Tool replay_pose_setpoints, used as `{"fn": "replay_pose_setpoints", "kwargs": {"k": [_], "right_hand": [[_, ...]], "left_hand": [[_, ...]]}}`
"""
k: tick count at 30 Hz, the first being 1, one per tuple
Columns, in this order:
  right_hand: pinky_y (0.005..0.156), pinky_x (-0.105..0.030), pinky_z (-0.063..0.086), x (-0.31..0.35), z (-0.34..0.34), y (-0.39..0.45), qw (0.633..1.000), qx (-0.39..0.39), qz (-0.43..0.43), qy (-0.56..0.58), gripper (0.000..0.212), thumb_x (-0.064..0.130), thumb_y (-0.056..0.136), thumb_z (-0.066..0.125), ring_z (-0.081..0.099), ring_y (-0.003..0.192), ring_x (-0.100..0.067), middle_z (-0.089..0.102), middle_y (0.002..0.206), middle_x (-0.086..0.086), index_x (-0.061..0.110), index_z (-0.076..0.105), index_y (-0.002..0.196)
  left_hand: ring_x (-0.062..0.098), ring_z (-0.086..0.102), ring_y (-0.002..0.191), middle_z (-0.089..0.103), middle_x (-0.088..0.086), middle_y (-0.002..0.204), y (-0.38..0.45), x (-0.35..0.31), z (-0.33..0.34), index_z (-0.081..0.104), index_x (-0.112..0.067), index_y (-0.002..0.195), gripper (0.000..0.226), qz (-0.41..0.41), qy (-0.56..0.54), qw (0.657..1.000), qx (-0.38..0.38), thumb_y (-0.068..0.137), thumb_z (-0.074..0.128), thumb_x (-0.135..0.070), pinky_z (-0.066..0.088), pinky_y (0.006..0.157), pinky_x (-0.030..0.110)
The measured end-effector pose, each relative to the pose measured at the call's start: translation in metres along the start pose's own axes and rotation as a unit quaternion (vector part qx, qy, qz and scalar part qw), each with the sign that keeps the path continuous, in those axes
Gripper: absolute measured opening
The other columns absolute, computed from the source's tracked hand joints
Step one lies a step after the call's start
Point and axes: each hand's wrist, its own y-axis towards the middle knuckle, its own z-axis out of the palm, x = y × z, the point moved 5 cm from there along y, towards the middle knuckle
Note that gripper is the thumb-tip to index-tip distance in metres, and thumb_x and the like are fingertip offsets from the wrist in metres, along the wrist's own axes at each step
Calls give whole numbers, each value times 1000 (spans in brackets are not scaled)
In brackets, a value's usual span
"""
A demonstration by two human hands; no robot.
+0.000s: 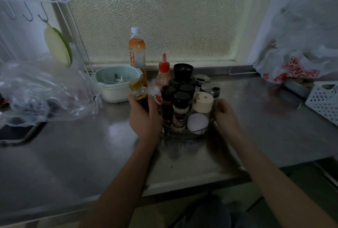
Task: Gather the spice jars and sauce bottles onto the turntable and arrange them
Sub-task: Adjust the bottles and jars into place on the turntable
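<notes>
Left hand (144, 116): wrapped around a dark sauce bottle (140, 94), at the turntable's (182, 133) nine o'clock.
Right hand (224, 112): fingers curled on its three o'clock rim.
Jars: packed upright inside.

I see my left hand (144, 118) and right hand (225, 116) bare, forearms uncovered with no sleeves, rings or watch showing.

1. The turntable (184, 132) sits mid-counter (73, 154), jars (180, 110) crowded on it.
2. A bowl (117, 83) stands to its left.
3. A tall bottle (137, 52) stands behind, by the window (155, 17).
</notes>
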Motion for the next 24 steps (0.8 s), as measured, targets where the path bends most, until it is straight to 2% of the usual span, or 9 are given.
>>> {"fn": "replay_pose_setpoints", "kwargs": {"k": [3, 4, 5, 8, 11, 14, 18, 21, 24], "right_hand": [[61, -14, 47, 1, -6, 20, 1000, 16, -1, 3, 29, -6, 93, 40, 58, 96, -23, 62, 119, -21, 1, 54, 117], [61, -15, 48, 0, -6, 25, 1000, 24, 5, 7, 28, -4, 94, 41, 58, 95, -24, 62, 119, -23, 0, 53, 118], [65, -19, 51, -2, -5, 28, 999, 35, 12, 15, 27, -2, 94, 42, 60, 96, -25, 62, 119, -23, 0, 54, 118], [90, -46, 53, -10, -3, 27, 996, 48, 39, 60, 27, 4, 94, 46, 63, 105, -32, 65, 117, -20, 6, 57, 118], [97, -51, 49, -17, -2, 23, 994, 40, 46, 91, 25, 8, 94, 47, 63, 107, -33, 66, 114, -19, 8, 59, 116], [96, -49, 50, -15, -2, 19, 994, 37, 39, 91, 25, 12, 94, 49, 64, 107, -30, 67, 114, -16, 10, 59, 117], [89, -40, 53, -12, -4, 15, 999, 17, 5, 41, 25, 16, 96, 47, 64, 103, -23, 67, 112, -12, 9, 59, 116], [79, -29, 52, -11, -3, 14, 999, -1, -20, 27, 20, 15, 97, 44, 63, 96, -18, 66, 110, -10, 10, 60, 109], [69, -14, 50, -11, -3, 13, 999, -6, -25, 27, 19, 15, 97, 46, 61, 90, -11, 65, 107, -9, 12, 59, 110]], "left_hand": [[17, 49, 73, 53, 3, 80, 6, 3, -1, 35, -15, 95, 18, 28, -40, 999, 20, 83, 39, -28, 33, 60, 29], [20, 49, 74, 52, 8, 84, 8, 6, 0, 33, -15, 93, 15, 33, -52, 998, 29, 84, 40, -24, 35, 61, 29], [20, 48, 77, 51, 11, 87, 11, 7, 2, 33, -14, 93, 13, 33, -62, 997, 40, 85, 41, -21, 36, 64, 28], [10, 46, 85, 50, 6, 96, 13, 9, 11, 38, -13, 99, 11, 29, -68, 993, 94, 93, 47, -18, 37, 72, 23], [15, 54, 87, 57, 4, 97, 12, 10, 15, 44, -18, 100, 12, 54, -45, 989, 129, 93, 52, -24, 43, 72, 31], [20, 57, 84, 62, 4, 91, 12, 9, 14, 49, -17, 96, 17, 80, -22, 987, 138, 89, 57, -30, 45, 69, 33], [20, 50, 86, 60, 4, 88, 7, 2, 14, 58, -10, 96, 24, 173, 65, 973, 141, 82, 62, -29, 39, 71, 29], [13, 49, 87, 55, 2, 95, 2, 1, 17, 61, -11, 101, 26, 156, 34, 968, 194, 81, 61, -26, 39, 73, 16], [-1, 43, 84, 50, 4, 101, -2, -2, 19, 61, -9, 103, 35, 174, 21, 959, 220, 79, 55, -34, 34, 73, 1]]}}
